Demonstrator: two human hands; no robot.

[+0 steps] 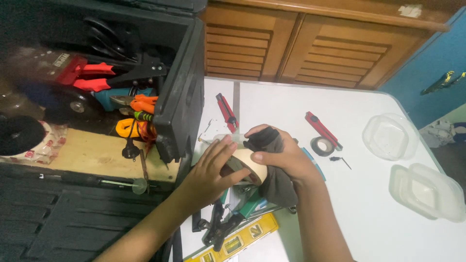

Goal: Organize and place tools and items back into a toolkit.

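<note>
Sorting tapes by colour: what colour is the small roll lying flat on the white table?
Black; the small tape roll shows clearly in the head view.

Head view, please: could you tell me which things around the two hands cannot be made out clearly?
- Roll of tape: half covered by the left hand and right hand.
- Dark cloth: its shape is hidden under the right hand.
- Yellow level: cut off by the bottom edge.
- Tools in the black toolbox: blurred and in shadow.
- Small dark part on the white table: too small to tell.
</note>
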